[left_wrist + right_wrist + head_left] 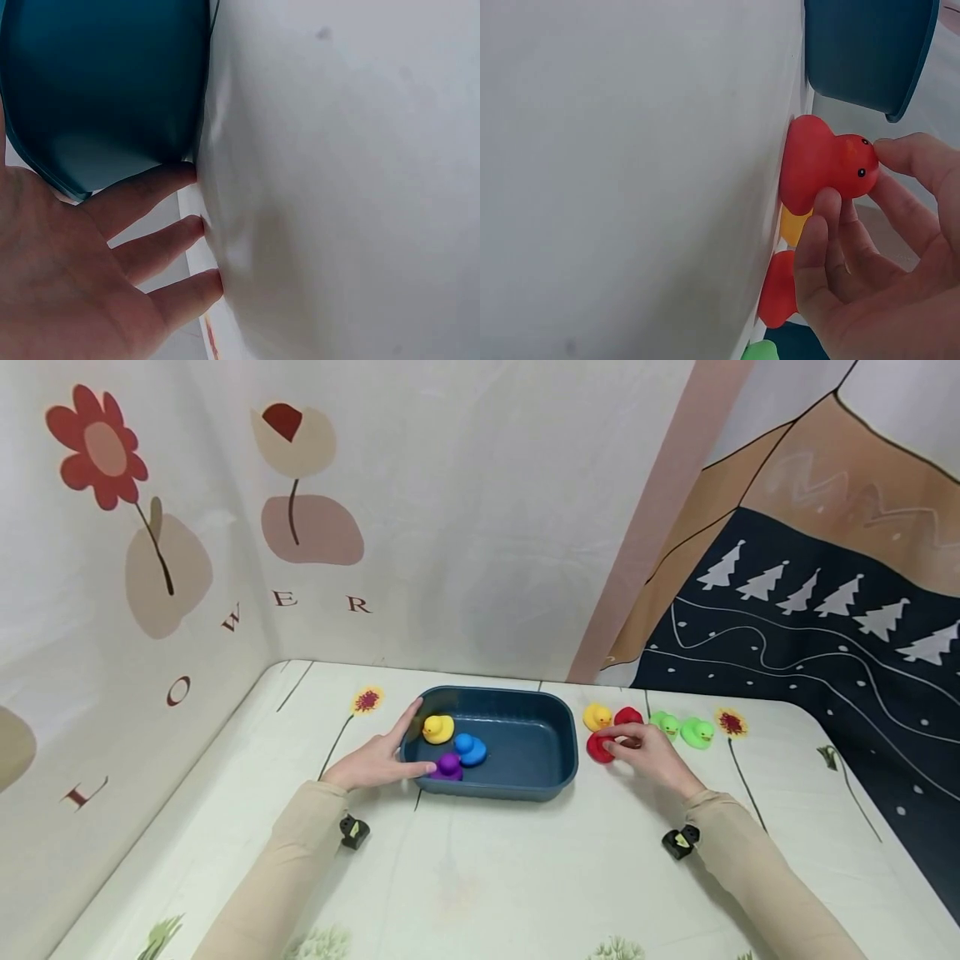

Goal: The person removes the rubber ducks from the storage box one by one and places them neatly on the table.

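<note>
My left hand (378, 762) rests against the left end of a dark blue plastic tub (491, 789). Its fingers are straight and spread along the outer wall (105, 90), while the thumb reaches over the near rim by a purple rubber duck (447, 767). A blue duck (471, 749) and a yellow duck (438, 728) also sit inside. Right of the tub, my right hand (654, 758) pinches a red rubber duck (829, 165) between thumb and fingers, the thumb at its head. That duck stands low on the table.
Behind and beside the right hand are another yellow duck (597, 717), a second red duck (628, 716) and two green ducks (697, 732). The printed tablecloth (480, 877) meets a hanging curtain (465, 527) close behind the tub.
</note>
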